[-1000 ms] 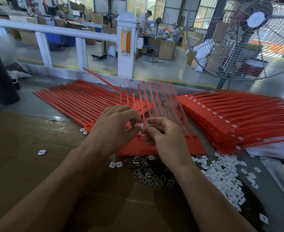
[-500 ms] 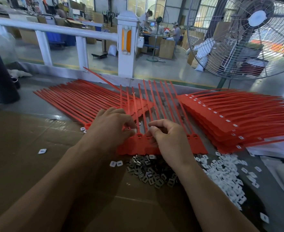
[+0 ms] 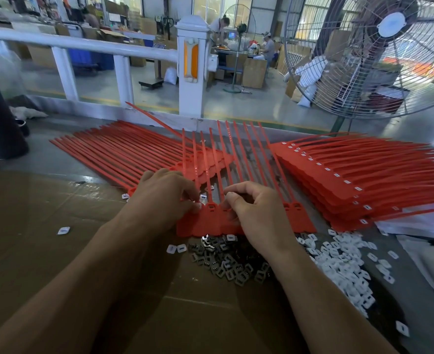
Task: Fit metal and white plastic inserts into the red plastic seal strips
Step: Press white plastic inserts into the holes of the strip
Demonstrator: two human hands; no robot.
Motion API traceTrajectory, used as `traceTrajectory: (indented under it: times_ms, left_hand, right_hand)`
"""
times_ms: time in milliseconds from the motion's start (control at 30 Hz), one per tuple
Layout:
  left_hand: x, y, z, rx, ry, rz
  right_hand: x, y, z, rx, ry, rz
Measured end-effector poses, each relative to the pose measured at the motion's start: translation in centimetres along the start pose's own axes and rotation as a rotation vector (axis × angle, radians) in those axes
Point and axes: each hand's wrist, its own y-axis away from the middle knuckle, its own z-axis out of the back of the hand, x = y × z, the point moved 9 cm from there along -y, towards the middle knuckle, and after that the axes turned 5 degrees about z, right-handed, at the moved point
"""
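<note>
Left hand [image 3: 166,198] and right hand [image 3: 258,213], fingers curled, seemingly pinching red strip row [image 3: 210,221] heads

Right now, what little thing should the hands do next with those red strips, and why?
Probably press the insert home. Both hands, the left hand and the right hand, pinch at the heads of the row of red plastic seal strips. One head slot between them looks open. The pile of small grey metal inserts and the pile of white plastic inserts lie just below.
</note>
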Motion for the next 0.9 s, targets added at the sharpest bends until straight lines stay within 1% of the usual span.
traceTrajectory:
  times_ms: [233,333,500,600,767,833,900]
  left_hand:
    - [0.0,0.0,0.2,0.018,-0.032,-0.014]
    - [-0.4,0.1,0.1,0.036,-0.082,-0.046]
    - [-2.2,0.6,-0.1,0.037,-0.227,-0.147]
    - [-3.3,0.9,-0.4,0.046,-0.312,-0.193]
    - [-3.6,1.2,-0.7,0.109,-0.377,-0.201]
    - [-3.8,1.2,-0.7,0.117,-0.404,-0.206]
    - [-3.7,1.2,-0.8,0.134,-0.408,-0.199]
  right_hand:
    - [0.4,-0.2,0.4,0.034,0.069,0.022]
    - [0.4,-0.4,0.7,0.090,0.159,0.037]
    - [0.5,-0.8,1.7,0.137,0.223,0.031]
    - [0.5,-0.7,1.8,0.243,0.275,0.018]
    - [0.2,0.4,0.4,0.511,0.406,-0.027]
    - [0.3,0.7,-0.2,0.567,0.455,-0.033]
    - [0.3,1.0,-0.6,0.590,0.483,-0.022]
